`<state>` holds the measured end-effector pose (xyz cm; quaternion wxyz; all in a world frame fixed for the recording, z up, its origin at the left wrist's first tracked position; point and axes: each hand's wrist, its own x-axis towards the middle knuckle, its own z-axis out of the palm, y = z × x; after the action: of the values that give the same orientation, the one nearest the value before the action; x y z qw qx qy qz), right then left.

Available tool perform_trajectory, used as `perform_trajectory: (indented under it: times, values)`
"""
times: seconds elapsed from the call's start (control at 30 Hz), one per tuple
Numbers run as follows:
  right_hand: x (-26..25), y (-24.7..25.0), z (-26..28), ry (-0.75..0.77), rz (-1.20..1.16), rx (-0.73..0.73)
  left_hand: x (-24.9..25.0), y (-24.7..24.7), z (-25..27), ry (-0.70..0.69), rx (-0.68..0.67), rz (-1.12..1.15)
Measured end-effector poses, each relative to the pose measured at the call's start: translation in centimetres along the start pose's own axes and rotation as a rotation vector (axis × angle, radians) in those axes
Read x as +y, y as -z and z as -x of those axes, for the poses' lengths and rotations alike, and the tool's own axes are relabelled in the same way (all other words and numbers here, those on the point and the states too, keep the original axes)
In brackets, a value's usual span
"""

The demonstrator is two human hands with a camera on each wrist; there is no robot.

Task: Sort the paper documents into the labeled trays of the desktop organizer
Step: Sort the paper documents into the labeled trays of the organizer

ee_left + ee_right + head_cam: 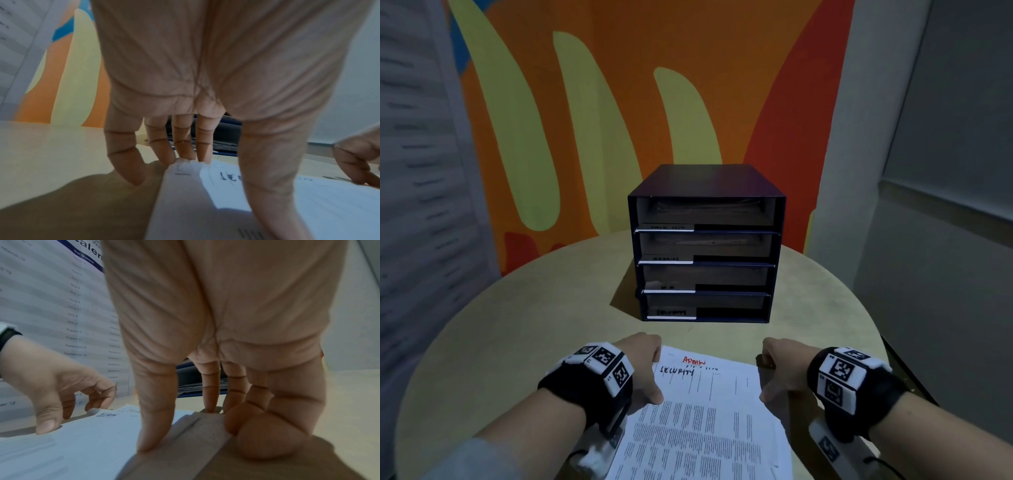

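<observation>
A stack of printed papers (705, 411) lies on the round table in front of me; one sheet is marked "ADMIN" in red and the top sheet "SECURITY" in black. My left hand (645, 375) stands at the stack's left edge, with fingertips (185, 160) touching the far left corner and the thumb resting on top. My right hand (765, 378) is at the right edge, its thumb (152, 439) pressing on the stack (82, 443) and its outer fingers curled against the side. The dark blue organizer (705, 246) stands behind, with four labeled trays.
The beige round table (517, 325) has bare surface on both sides of the organizer. A bright orange and yellow wall (619, 102) rises behind it. A calendar poster (61, 305) hangs on the left. The upper trays hold some papers.
</observation>
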<state>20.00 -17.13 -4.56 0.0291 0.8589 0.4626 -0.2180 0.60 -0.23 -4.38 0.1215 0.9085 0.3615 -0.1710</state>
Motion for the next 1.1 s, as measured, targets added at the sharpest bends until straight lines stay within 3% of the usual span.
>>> perform_trajectory:
  times: [0.27,0.47,0.67,0.87,0.93,1.0,1.1]
  values:
    - [0.1,-0.2,0.3,-0.011,-0.116,0.067,-0.6,-0.5,-0.2,0.038,0.031,0.035]
    - [0.5,-0.4,0.5,0.032,-0.274,0.104,-2.3,-0.4,0.1,-0.064,0.214,0.303]
    - [1.0,-0.1,0.8,0.089,-0.593,0.29,-2.7,1.1,2.2,-0.21,0.523,0.688]
    - [0.8,0.9,1.7,0.144,-1.083,0.325,-1.6,2.0,3.4,-0.296,0.659,0.968]
    - [0.8,1.3,2.1,0.224,-1.159,0.332,-1.0,2.3,3.7,-0.294,0.64,1.163]
    - [0.6,1.8,2.5,0.292,-1.269,0.384,-0.6,2.6,3.9,-0.273,0.493,1.362]
    - [0.0,3.2,3.4,0.346,-1.335,0.588,-0.3,2.8,4.1,-0.261,0.315,1.466]
